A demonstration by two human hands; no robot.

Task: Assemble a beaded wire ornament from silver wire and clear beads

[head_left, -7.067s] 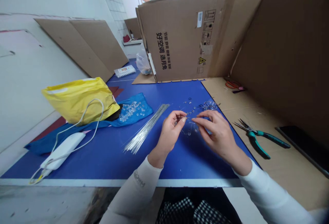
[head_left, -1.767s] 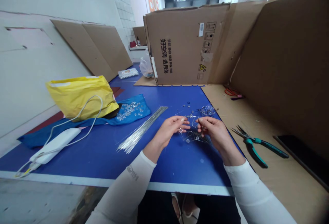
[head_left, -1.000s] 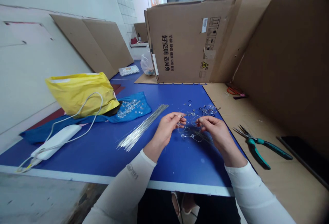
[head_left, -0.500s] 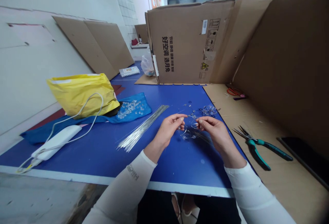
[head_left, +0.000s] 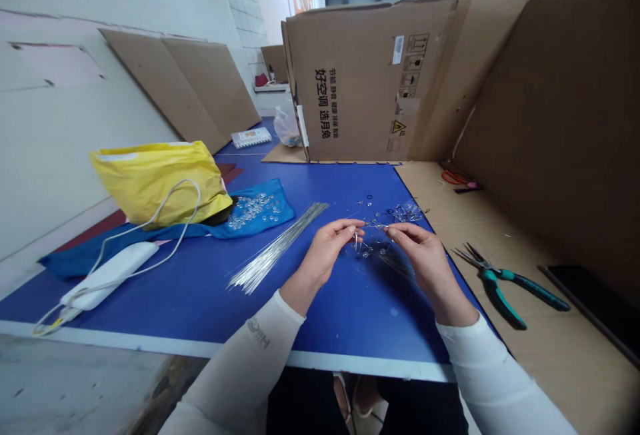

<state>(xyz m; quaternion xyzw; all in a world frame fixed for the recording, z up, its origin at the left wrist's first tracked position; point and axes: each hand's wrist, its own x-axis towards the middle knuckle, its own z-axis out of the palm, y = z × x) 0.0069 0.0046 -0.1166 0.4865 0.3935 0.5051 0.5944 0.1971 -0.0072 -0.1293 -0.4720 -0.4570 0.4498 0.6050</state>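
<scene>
Above the blue table [head_left: 350, 322], my left hand [head_left: 333, 245] and my right hand [head_left: 414, 243] face each other, fingertips pinched a short way apart. Between them runs a thin wire piece with clear beads [head_left: 366, 252], gripped at both ends; its fine details are too small to make out. A bundle of straight silvery wires [head_left: 280, 248] lies left of my left hand. Just beyond my right hand sits a tangled pile of wire and beads [head_left: 406, 213]. A few loose beads and a dark ring [head_left: 369, 197] lie past my fingers.
Open pliers [head_left: 493, 282] with green-black handles lie on cardboard at the right, near red-handled scissors [head_left: 456, 177]. Clear beads [head_left: 255, 211] rest on blue cloth by a yellow bag [head_left: 163, 185]. A white power strip [head_left: 110, 278] lies front left. Cardboard [head_left: 370, 88] walls the back and right.
The beaded wire has turned between my fingers, and its hanging loop and beads have shifted. Both hands stay in nearly the same place.
</scene>
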